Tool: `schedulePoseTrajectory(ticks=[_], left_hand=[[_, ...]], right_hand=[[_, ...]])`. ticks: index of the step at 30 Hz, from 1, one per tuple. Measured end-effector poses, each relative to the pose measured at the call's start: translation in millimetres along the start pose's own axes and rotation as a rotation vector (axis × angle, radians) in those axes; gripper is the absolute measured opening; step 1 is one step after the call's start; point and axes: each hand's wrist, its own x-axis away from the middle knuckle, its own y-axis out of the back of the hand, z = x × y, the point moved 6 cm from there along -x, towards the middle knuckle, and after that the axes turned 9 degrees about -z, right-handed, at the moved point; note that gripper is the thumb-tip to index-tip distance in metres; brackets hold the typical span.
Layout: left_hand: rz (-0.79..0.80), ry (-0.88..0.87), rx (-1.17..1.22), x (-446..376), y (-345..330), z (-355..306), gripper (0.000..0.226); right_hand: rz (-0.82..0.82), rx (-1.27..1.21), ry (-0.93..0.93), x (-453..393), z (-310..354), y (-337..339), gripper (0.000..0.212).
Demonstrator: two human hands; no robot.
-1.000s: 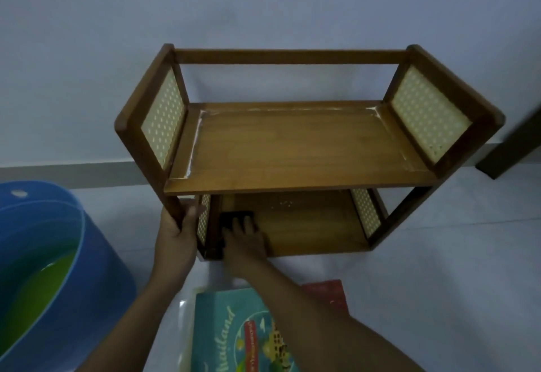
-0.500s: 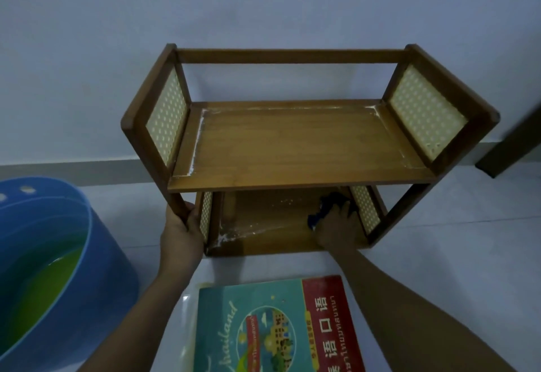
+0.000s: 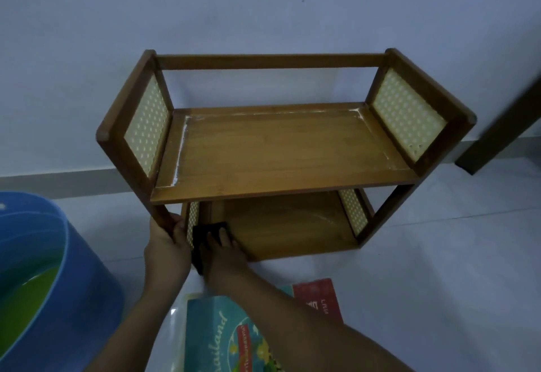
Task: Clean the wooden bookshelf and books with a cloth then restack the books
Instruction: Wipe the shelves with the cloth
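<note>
Presently, item by item.

Wooden bookshelf [image 3: 281, 149]: two tiers, stands on the pale floor [image 3: 424, 283] against the wall, both tiers bare of books. White residue lines the edges of the upper board; faint streaks show on the lower board.

Left hand [image 3: 166, 244]: my fingers [image 3: 175, 225] wrap the front left post just under the upper board. Purpose, as I judge it: to brace the frame so it does not slide or rock under the wiping.

Right hand [image 3: 224, 251]: my fingers lie fairly flat, pressing the cloth [image 3: 209, 237] onto the lower board at its left front corner, hard by the left lattice panel. They press rather than clench; whether my thumb hooks the cloth's edge I cannot tell. The cloth is dark and folded, partly hanging over the board's front lip.

Book [image 3: 222, 330]: teal cover, red band at its right, lies flat on the floor just before the shelf, under my right forearm, on what looks like a clear sheet. Kept off the shelf so the boards stay open for wiping.

Blue tub [image 3: 73, 269]: at left, near the shelf, holding greenish liquid; likely for rinsing.

Obstructions: the upper board overhangs the lower tier and hides its back; the left post and panel crowd the corner I am working. A dark furniture leg [image 3: 503, 125] stands at far right, well apart.
</note>
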Motion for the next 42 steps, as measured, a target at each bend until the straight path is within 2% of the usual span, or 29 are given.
schedulePoseTrajectory(ticks=[3, 6, 9, 10, 12, 14, 16, 18, 20, 21, 23, 25, 29, 31, 33, 35, 37, 39, 42], left_hand=[[0.007, 0.012, -0.033, 2, 2, 3, 0.01], [0.017, 0.033, -0.045, 1, 3, 4, 0.009], [0.036, 0.026, -0.039, 1, 4, 3, 0.009], [0.046, 0.02, -0.042, 1, 3, 2, 0.009], [0.065, 0.021, -0.044, -1, 3, 0, 0.01], [0.088, 0.01, -0.046, -3, 2, 1, 0.01], [0.107, -0.007, -0.039, -4, 2, 2, 0.01], [0.105, -0.017, -0.037, -3, 1, 4, 0.01], [0.077, -0.029, -0.051, -3, 1, 5, 0.01], [0.062, -0.031, -0.056, -3, 1, 5, 0.01], [0.053, -0.024, -0.06, -3, 0, 6, 0.01], [0.062, -0.018, -0.051, -2, 1, 5, 0.01], [0.064, -0.014, -0.036, 1, 2, 1, 0.009], [0.052, -0.026, -0.048, 0, 2, 1, 0.01], [0.04, -0.021, -0.057, -1, 1, 3, 0.011], [0.041, -0.013, -0.043, -1, -1, 5, 0.011], [0.051, -0.011, -0.031, 0, -1, 5, 0.012], [0.045, -0.013, -0.031, 1, 0, 7, 0.012], [0.004, -0.013, -0.043, 1, 0, 9, 0.011]], right_hand=[[-0.035, 0.066, -0.057, 33, -44, 11, 0.07], [-0.095, 0.047, -0.219, 60, -136, 10, 0.058], [-0.301, 0.09, -0.464, 93, -215, 24, 0.051], [-0.339, 0.016, -0.57, 101, -227, 29, 0.05], [-0.282, -0.053, -0.747, 105, -226, 36, 0.051], [-0.259, -0.046, -0.819, 78, -211, 37, 0.051], [-0.216, -0.165, -0.736, 36, -181, 35, 0.047], [-0.065, -0.296, -0.461, -9, -117, 24, 0.048], [0.036, -0.274, -0.195, -25, -39, 15, 0.057], [0.027, -0.212, -0.09, -25, -10, 13, 0.063], [-0.038, -0.114, 0.009, -20, 3, 15, 0.066], [-0.095, -0.095, -0.04, -26, -38, 19, 0.06], [-0.068, -0.151, -0.47, -8, -177, 27, 0.063], [-0.193, -0.167, -0.65, 23, -226, 41, 0.062], [-0.294, -0.155, -0.745, 51, -237, 58, 0.064], [-0.281, -0.121, -0.74, 49, -213, 67, 0.061], [-0.185, -0.118, -0.693, 17, -178, 57, 0.06], [-0.056, -0.146, -0.527, -17, -127, 38, 0.061], [-0.006, -0.12, -0.215, -26, -33, 16, 0.076]])
